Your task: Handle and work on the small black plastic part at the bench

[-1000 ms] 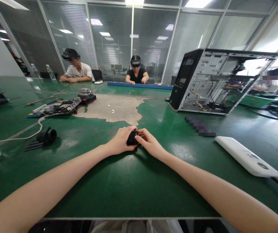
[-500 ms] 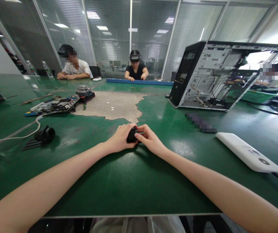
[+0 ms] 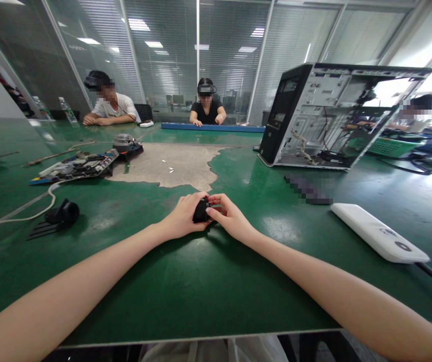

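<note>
A small black part (image 3: 199, 211), too small and covered to name, sits between my two hands just above the green table (image 3: 200, 281). My left hand (image 3: 182, 215) wraps around it from the left, thumb below and fingers over the top. From the right, my right hand (image 3: 232, 215) pinches its right side with thumb and fingertips. Much of the part is hidden by my fingers. To the left on the table lies another black part (image 3: 65, 212) with a round end and a flat slatted piece.
A circuit board (image 3: 82, 165) with a fan-like part (image 3: 126, 143) lies at left. An open computer case (image 3: 287, 118) stands at right. Nearer are a white power bank (image 3: 377, 234) and a dark, blurred-out object (image 3: 310, 191). Two people (image 3: 112, 108) (image 3: 207, 108) sit across the table.
The whole view has shifted slightly, so the table's things appear a little further left. Both hands keep their hold on the black part, with hardly any finger movement.
</note>
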`<state>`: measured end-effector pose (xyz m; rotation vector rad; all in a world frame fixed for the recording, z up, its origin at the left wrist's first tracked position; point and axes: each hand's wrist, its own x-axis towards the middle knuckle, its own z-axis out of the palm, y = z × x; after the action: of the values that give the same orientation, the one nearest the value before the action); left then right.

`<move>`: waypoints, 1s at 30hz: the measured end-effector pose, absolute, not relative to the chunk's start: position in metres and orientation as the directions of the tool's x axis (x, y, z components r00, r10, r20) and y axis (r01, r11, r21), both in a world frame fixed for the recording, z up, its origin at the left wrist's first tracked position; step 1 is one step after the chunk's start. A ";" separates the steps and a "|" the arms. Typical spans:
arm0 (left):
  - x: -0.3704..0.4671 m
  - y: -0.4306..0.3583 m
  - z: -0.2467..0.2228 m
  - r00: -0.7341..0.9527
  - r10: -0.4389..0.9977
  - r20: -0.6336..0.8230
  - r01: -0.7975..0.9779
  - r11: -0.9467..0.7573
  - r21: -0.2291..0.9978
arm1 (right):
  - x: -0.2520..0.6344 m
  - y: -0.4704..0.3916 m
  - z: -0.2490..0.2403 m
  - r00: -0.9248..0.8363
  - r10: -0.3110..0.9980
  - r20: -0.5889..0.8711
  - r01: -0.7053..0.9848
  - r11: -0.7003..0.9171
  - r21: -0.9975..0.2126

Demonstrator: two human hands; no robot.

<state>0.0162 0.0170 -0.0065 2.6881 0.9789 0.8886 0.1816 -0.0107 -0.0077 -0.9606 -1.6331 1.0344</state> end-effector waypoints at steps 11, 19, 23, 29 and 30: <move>0.016 0.016 -0.005 0.615 0.624 0.483 0.551 -0.777 0.302 | 0.180 -0.013 -0.005 -0.259 0.912 0.319 0.117 0.357 -0.927; 0.016 0.015 -0.004 0.617 0.622 0.482 0.543 -0.780 0.311 | 0.183 -0.009 -0.008 -0.270 0.927 0.260 0.146 0.307 -0.941; 0.016 0.015 -0.005 0.613 0.621 0.489 0.540 -0.781 0.315 | 0.183 -0.015 -0.004 -0.293 0.904 0.312 0.114 0.357 -0.927; 0.015 0.016 -0.006 0.616 0.614 0.493 0.541 -0.785 0.302 | 0.181 -0.010 -0.008 -0.252 0.912 0.324 0.102 0.358 -0.928; 0.015 0.016 -0.006 0.618 0.615 0.489 0.541 -0.784 0.303 | 0.181 -0.009 -0.009 -0.238 0.919 0.315 0.114 0.349 -0.930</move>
<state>0.0153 0.0161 -0.0057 2.7116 0.9736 0.8911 0.1807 -0.0090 -0.0088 -0.9455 -1.6247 1.0214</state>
